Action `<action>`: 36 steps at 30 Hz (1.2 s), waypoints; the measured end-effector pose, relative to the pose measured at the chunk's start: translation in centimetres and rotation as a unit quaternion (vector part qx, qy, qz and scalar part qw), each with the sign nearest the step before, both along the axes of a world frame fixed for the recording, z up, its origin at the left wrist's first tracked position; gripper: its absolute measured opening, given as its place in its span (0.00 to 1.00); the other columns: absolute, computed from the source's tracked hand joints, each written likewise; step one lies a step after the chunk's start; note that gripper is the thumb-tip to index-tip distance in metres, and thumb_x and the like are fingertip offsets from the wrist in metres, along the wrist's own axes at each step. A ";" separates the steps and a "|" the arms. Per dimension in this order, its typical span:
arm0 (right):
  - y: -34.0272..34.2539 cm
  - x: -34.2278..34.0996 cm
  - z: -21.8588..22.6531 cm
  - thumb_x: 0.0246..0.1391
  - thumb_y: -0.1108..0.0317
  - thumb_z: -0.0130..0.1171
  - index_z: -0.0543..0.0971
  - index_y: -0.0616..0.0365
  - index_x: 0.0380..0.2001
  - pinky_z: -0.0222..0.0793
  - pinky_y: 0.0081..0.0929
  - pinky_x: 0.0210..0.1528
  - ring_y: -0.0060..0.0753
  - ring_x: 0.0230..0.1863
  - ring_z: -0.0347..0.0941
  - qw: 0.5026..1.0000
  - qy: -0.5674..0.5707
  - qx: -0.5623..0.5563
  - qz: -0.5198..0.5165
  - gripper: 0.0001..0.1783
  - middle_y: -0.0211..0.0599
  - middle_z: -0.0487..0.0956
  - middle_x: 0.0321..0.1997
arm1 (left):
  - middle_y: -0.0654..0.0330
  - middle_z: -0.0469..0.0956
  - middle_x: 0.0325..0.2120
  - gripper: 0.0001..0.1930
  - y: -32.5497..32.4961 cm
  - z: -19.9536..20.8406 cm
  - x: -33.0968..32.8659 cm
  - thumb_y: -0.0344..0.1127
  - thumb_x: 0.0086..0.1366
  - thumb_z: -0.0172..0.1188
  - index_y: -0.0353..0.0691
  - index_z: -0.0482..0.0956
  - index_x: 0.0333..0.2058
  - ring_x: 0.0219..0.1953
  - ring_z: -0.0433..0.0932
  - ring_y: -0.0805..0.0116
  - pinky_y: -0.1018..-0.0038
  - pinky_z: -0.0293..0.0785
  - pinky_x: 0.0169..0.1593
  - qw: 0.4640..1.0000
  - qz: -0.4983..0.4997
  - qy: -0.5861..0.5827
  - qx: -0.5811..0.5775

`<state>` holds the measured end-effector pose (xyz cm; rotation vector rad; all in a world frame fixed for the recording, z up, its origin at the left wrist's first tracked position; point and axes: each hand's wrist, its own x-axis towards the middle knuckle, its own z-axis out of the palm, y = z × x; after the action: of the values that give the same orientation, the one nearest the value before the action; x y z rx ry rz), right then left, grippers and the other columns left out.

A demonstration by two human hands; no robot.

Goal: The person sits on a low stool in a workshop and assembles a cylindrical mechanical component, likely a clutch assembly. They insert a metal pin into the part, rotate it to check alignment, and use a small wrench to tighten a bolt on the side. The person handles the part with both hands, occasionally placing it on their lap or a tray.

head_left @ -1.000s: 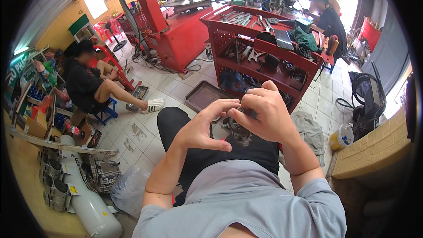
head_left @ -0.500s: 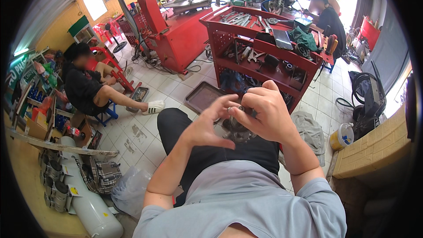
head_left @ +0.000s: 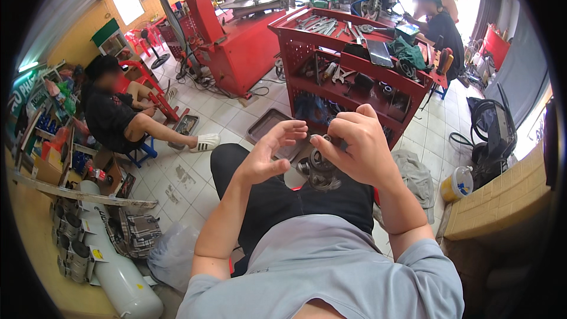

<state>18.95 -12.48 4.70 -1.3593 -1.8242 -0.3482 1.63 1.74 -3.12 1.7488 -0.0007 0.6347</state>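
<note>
- clock hours are counted around the metal part (head_left: 322, 172), a dark, rounded piece between the hands, over the lap of the black trousers (head_left: 260, 210).
- at nine to ten o'clock, the left hand (head_left: 269, 156) is spread wide, thumb well apart from the fingers, with nothing in it.
- at two o'clock, the right hand (head_left: 361, 145) is curled, thumb close to the bent fingers; i cannot tell whether it grips the metal part, as the hand hides the spot.
- at ten o'clock, a shallow brown tray (head_left: 267, 126) lies on the tiled floor.
- at twelve to one o'clock stands a red cart (head_left: 319, 41), with wrenches (head_left: 319, 24) on top.
- at three o'clock are a grey cloth (head_left: 415, 176) and, farther out, a bucket (head_left: 456, 185).
</note>
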 end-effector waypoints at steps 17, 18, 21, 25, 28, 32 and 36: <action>-0.1 -0.2 0.1 0.44 0.63 0.64 0.72 0.56 0.15 0.53 0.30 0.32 0.34 0.20 0.62 0.999 -0.020 -0.029 0.002 0.13 0.32 0.67 0.15 | 0.68 0.79 0.24 0.17 -5.3 -2.2 2.7 0.31 0.42 0.74 0.41 0.77 0.32 0.28 0.77 0.80 0.78 0.73 0.35 0.994 0.042 0.098 -0.021; -0.2 -0.1 0.1 0.45 0.63 0.63 0.73 0.56 0.17 0.53 0.31 0.33 0.35 0.21 0.63 0.999 -0.017 -0.030 0.005 0.12 0.32 0.68 0.16 | 0.67 0.79 0.24 0.17 -5.1 -2.1 2.4 0.30 0.43 0.73 0.41 0.77 0.33 0.27 0.76 0.80 0.78 0.73 0.34 0.993 0.051 0.109 0.000; -0.5 0.1 0.6 0.46 0.63 0.62 0.75 0.56 0.21 0.55 0.31 0.35 0.35 0.23 0.65 0.999 -0.019 -0.041 0.013 0.10 0.33 0.70 0.20 | 0.66 0.79 0.23 0.14 -4.4 -1.1 2.0 0.29 0.44 0.69 0.41 0.77 0.32 0.25 0.76 0.80 0.77 0.72 0.31 0.994 0.055 0.091 0.022; -1.2 0.5 1.3 0.48 0.65 0.59 0.78 0.55 0.29 0.59 0.31 0.39 0.35 0.29 0.70 0.995 -0.016 -0.086 0.039 0.07 0.33 0.74 0.25 | 0.62 0.76 0.18 0.14 -4.0 0.8 1.2 0.31 0.42 0.68 0.37 0.74 0.29 0.20 0.73 0.74 0.76 0.71 0.29 0.976 0.135 0.126 0.118; -1.3 0.7 1.1 0.47 0.69 0.58 0.79 0.56 0.35 0.63 0.32 0.40 0.37 0.32 0.71 0.991 0.021 -0.111 0.076 0.09 0.35 0.75 0.29 | 0.62 0.76 0.19 0.18 -2.9 1.1 0.7 0.33 0.42 0.70 0.36 0.74 0.31 0.19 0.70 0.74 0.74 0.70 0.28 0.952 0.180 0.122 0.214; -1.0 0.3 0.3 0.47 0.73 0.58 0.79 0.58 0.37 0.67 0.35 0.39 0.43 0.34 0.72 0.986 0.083 -0.100 0.103 0.11 0.39 0.75 0.32 | 0.57 0.75 0.17 0.16 -2.8 1.8 0.3 0.34 0.40 0.70 0.39 0.73 0.28 0.21 0.75 0.58 0.69 0.70 0.29 0.935 0.232 0.137 0.229; -0.6 0.3 0.3 0.47 0.78 0.59 0.78 0.60 0.39 0.71 0.29 0.33 0.39 0.32 0.75 0.986 0.073 -0.078 0.124 0.12 0.39 0.75 0.32 | 0.57 0.76 0.18 0.18 -2.4 1.7 0.1 0.35 0.42 0.70 0.35 0.73 0.30 0.20 0.75 0.61 0.72 0.71 0.28 0.928 0.230 0.126 0.266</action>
<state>19.23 -13.08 4.98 -1.2075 -1.9011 0.0266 1.71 -0.69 -1.42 2.3794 0.4679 0.7888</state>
